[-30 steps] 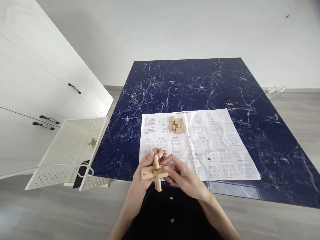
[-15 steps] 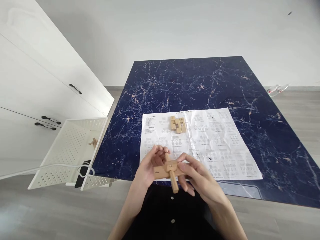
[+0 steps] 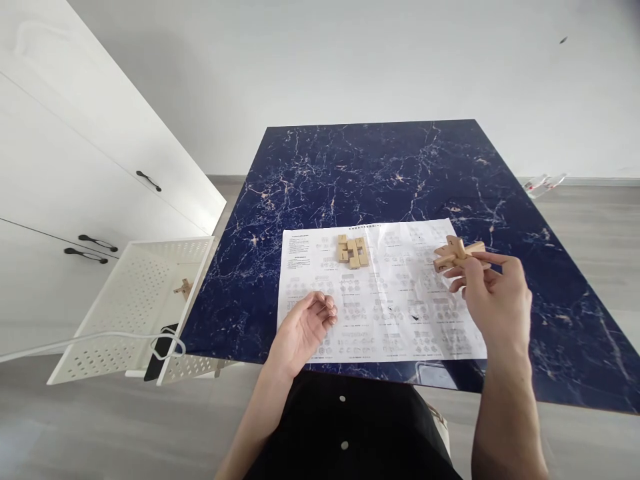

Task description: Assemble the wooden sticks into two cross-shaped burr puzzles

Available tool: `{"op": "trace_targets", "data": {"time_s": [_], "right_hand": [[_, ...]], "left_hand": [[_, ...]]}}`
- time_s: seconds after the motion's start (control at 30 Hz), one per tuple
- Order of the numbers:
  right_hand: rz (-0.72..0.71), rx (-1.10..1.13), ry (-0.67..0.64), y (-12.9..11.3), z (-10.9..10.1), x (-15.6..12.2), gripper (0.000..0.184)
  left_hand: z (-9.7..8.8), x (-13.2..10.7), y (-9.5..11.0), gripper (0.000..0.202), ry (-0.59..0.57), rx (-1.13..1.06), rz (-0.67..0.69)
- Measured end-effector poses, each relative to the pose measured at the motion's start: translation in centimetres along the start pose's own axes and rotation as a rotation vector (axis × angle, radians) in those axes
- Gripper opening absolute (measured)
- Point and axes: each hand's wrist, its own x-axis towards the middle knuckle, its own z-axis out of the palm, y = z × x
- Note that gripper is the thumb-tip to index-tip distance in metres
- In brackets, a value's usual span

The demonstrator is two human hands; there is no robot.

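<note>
My right hand (image 3: pixel 495 297) holds a wooden cross-shaped burr puzzle (image 3: pixel 456 253) by its fingertips, above the right part of a printed instruction sheet (image 3: pixel 380 300). My left hand (image 3: pixel 306 327) rests palm up on the sheet's near left part, fingers loosely curled and holding nothing. A small group of loose wooden puzzle pieces (image 3: pixel 353 251) lies on the sheet's far middle.
The sheet lies on a dark blue marbled table (image 3: pixel 390 173). A white perforated basket (image 3: pixel 135 307) stands to the left of the table, with a small wooden piece (image 3: pixel 183 289) and a dark phone (image 3: pixel 161 340) inside. White cabinets (image 3: pixel 75 173) stand further left.
Both hands held the wooden puzzle near the table's front edge. Now my right hand alone has carried it right and farther out over the sheet, and my left hand has let go.
</note>
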Motion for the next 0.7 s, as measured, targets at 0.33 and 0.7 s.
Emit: {"op": "trace_targets", "data": {"time_s": [0.33, 0.7], "right_hand": [[-0.160, -0.032, -0.077, -0.4, 0.8, -0.5, 0.036], [-0.339, -0.137, -0.395, -3.0, 4.6, -3.4, 0.036]], "left_hand": [[0.0, 0.0, 0.0, 0.015, -0.007, -0.003, 0.006], [-0.1, 0.1, -0.1, 0.015, 0.005, -0.005, 0.010]]}}
